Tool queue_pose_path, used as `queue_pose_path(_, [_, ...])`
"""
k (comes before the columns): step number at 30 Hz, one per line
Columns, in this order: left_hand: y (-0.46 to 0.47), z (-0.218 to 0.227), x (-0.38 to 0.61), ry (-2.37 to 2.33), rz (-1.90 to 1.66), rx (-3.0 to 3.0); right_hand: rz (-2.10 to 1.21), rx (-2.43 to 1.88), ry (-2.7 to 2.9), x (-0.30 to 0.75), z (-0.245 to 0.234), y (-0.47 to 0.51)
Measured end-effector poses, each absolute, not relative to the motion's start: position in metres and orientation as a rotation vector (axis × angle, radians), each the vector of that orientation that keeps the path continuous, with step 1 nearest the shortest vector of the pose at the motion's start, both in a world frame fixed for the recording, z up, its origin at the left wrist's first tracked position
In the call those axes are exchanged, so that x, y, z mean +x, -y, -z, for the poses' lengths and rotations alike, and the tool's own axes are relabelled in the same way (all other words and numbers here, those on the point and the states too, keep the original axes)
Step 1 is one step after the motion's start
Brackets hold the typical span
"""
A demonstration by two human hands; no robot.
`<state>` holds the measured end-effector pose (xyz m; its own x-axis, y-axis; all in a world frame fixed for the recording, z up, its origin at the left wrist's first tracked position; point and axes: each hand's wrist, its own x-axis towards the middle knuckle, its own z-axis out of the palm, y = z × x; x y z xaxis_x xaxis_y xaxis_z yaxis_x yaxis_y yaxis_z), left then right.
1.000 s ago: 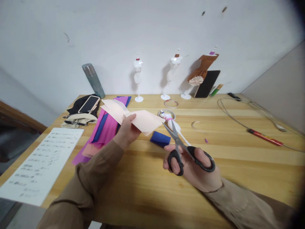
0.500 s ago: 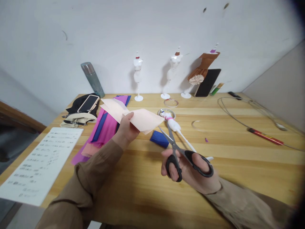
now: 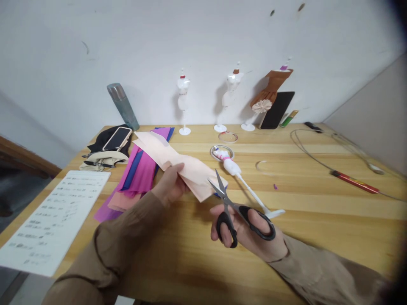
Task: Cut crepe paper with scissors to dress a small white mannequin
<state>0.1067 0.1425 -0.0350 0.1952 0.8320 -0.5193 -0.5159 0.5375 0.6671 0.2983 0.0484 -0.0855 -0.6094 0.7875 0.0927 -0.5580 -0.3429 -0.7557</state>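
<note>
My left hand (image 3: 171,183) is closed on a strip of pale peach paper (image 3: 197,171), thumb on top. The strip stretches back to the left over a pile of pink and blue sheets (image 3: 144,169). In my right hand (image 3: 251,228) are black-handled scissors (image 3: 225,199), fingers through the loops and blades parted. The blade tips lie close to the strip's right end; whether they touch it I cannot tell. Just beyond, a small white mannequin (image 3: 231,165) with a pink band lies on its side on the table. A blue piece is mostly hidden beneath the strip's end.
Two white mannequins (image 3: 183,101) (image 3: 233,84) and one in a brown dress (image 3: 275,89) stand along the wall. At left are a flask (image 3: 122,106), a phone (image 3: 117,139) and a written sheet (image 3: 54,220). A red-handled tool (image 3: 354,182) with a cable lies right.
My left hand has brought the peach strip down and to the right, flattening its near end. The scissors have shifted slightly left and down, with their blades still parted.
</note>
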Motion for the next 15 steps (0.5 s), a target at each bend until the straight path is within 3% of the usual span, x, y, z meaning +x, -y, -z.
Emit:
queue_pose_path(4, [-0.110,0.053,0.098,-1.096,-0.736,0.382,-2.011,-0.397,1.005,0.299,0.090,-0.048])
queue_pose_path(15, [-0.089,0.042,0.073,-1.257,-0.825,0.525,-2.041,-0.344,1.075,0.300,0.093,-0.045])
